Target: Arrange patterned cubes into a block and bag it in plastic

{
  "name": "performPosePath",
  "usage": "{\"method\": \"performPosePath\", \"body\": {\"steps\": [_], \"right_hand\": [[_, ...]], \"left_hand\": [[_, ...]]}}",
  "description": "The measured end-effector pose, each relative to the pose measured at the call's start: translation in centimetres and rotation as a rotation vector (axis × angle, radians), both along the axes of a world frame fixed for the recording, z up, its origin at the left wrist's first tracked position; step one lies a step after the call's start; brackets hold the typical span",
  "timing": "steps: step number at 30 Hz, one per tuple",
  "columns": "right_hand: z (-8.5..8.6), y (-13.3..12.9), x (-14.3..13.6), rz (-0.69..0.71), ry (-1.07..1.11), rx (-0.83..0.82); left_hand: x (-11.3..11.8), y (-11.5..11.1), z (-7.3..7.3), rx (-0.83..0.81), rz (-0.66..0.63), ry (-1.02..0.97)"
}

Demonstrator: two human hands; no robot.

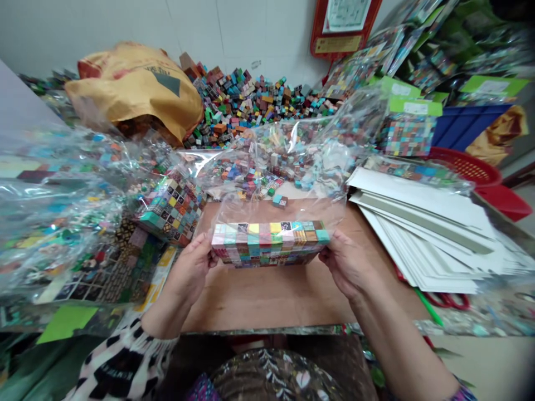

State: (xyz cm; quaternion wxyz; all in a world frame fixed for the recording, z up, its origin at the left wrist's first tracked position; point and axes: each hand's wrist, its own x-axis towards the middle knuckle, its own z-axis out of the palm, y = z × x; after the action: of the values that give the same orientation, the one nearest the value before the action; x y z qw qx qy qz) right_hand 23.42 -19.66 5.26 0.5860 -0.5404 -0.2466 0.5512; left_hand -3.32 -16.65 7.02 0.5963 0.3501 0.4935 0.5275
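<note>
Left hand and right hand pinch opposite ends of a bagged block of patterned cubes; beyond their grip lies a loose cube.

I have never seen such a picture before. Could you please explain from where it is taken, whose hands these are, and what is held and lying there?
There is no machine here. The one picture comes from a camera worn on a person's head, looking forward and down, so these bare hands are the wearer's own. The left hand and right hand grip opposite ends of a long block patterned with many coloured squares, with clear plastic around it. Below is a brown board. To the left sits another patterned block; to the right lie stacked white sheets. Farther back are a large heap of small coloured cubes and a yellow bag.
</note>
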Motion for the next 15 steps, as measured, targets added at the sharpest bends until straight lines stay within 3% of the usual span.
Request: {"method": "performPosePath", "body": {"steps": [6,15], "right_hand": [[-0.04,0.05,-0.21,-0.040,-0.021,0.016],[-0.35,0.11,-0.92,-0.148,-0.042,0.035]], "left_hand": [[-0.53,0.13,-0.08,-0.032,-0.047,-0.051],[-0.42,0.21,-0.91,0.122,-0.045,-0.049]]}}
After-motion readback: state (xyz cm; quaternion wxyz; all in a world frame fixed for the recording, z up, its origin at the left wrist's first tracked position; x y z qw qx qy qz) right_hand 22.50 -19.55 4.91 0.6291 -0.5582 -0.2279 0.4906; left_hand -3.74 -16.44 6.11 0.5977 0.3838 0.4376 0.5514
